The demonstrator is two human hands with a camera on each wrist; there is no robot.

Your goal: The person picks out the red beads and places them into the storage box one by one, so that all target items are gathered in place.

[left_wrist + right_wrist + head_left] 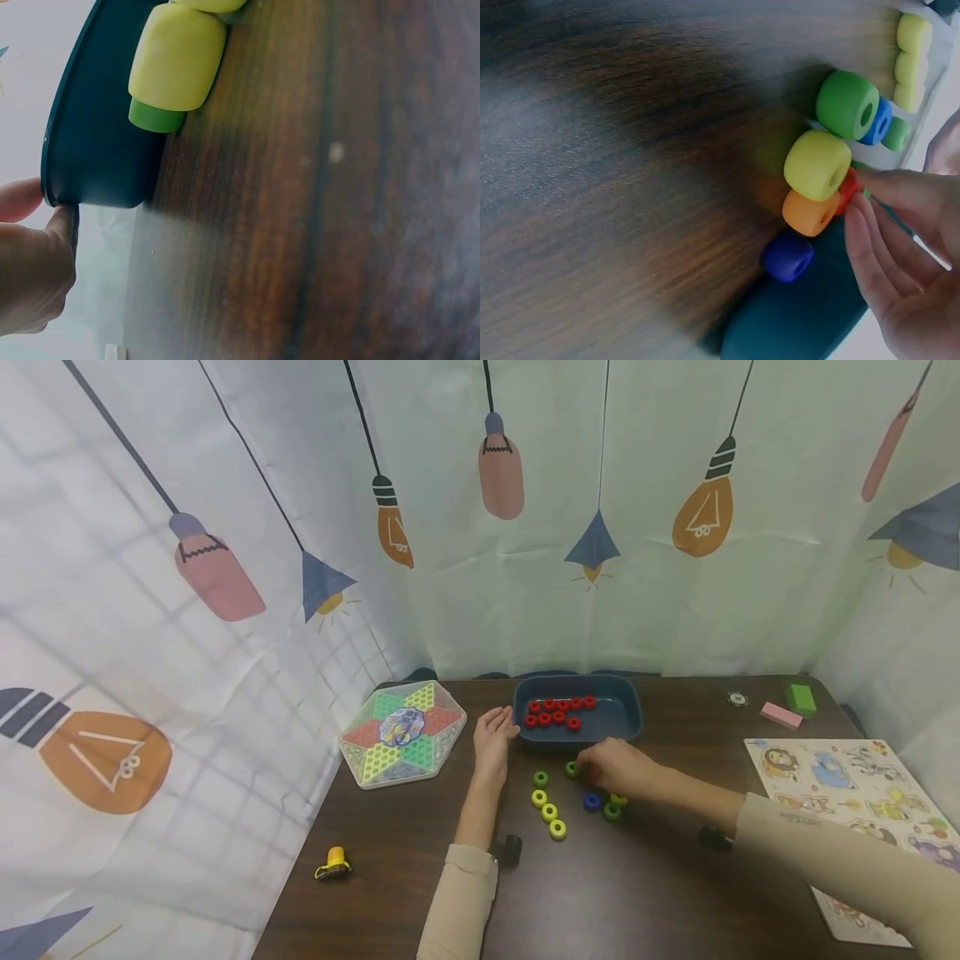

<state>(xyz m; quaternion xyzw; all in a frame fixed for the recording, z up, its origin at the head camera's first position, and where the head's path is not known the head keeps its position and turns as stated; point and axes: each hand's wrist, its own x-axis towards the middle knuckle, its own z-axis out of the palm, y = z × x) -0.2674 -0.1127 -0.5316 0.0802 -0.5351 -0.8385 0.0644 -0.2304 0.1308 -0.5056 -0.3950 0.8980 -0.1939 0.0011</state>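
My right hand [618,767] pinches a red bead [847,192] between thumb and fingers, low over the table in front of a dark blue tray [577,742]. Around it sit a green bead [572,769], a blue bead [592,802], a yellow bead [817,165], an orange bead [810,213] and a dark blue bead [787,256]. My left hand [492,745] rests at the tray's left side, its fingers loosely extended; in the left wrist view, fingertips touch the tray's rim. Several red beads [558,717] lie inside the tray.
Three yellow beads [549,812] line up on the table between my hands. A hexagonal star game board [403,733] lies left, near a small yellow-and-black object [333,865]. On the right are an animal puzzle board [832,777], a pink block [782,716] and a green block [801,700].
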